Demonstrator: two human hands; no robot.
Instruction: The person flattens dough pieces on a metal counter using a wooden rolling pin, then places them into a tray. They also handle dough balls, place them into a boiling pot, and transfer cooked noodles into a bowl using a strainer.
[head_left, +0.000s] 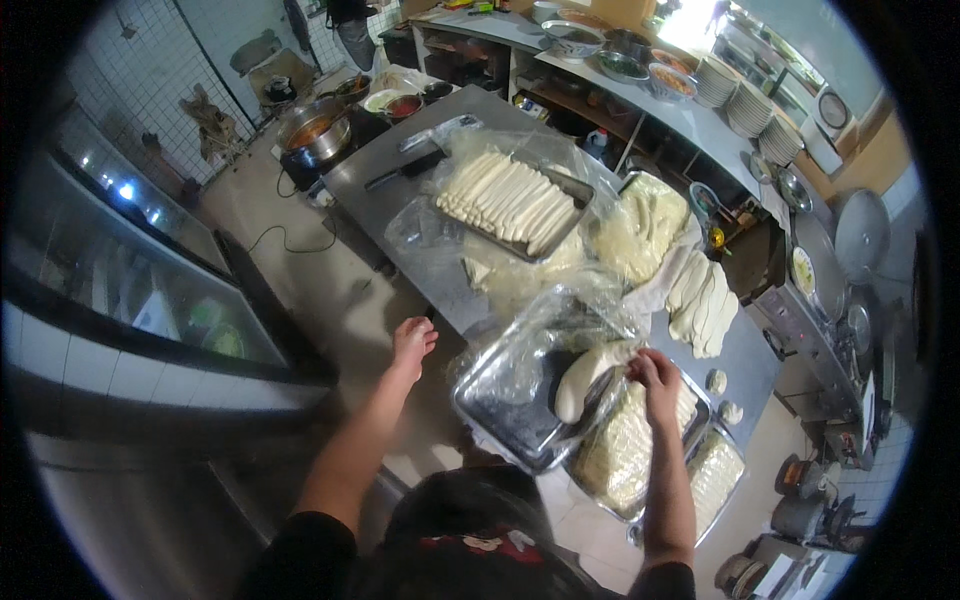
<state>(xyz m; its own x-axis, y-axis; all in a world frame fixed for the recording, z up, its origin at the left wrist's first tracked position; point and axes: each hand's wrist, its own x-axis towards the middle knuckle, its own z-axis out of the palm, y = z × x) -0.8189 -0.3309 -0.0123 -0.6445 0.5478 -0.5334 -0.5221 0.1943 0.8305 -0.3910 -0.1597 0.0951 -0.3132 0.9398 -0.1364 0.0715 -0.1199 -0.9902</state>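
Observation:
My right hand (655, 381) pinches the upper end of a thick, curved dough strip (583, 384). The strip hangs over a metal tray (480, 420) partly covered with crumpled clear plastic film (544, 330). Off the table's left edge, my left hand (414, 348) is raised with loosely curled fingers and nothing visible in it. Under my right forearm, another tray holds dough pieces under film (619, 457). A further tray of film-covered dough (714, 472) lies to the right. Flat dough strips (703, 304) and two small dough lumps (717, 382) rest on the steel table (754, 375).
Farther back, a tray of dough sticks (510, 199) stands near a cleaver (405, 171) and a large film-covered dough mass (649, 217). A pot (313, 135) stands beyond the table's left corner. Bowls and stacked plates (750, 109) line the counter. A person (352, 34) stands at the back.

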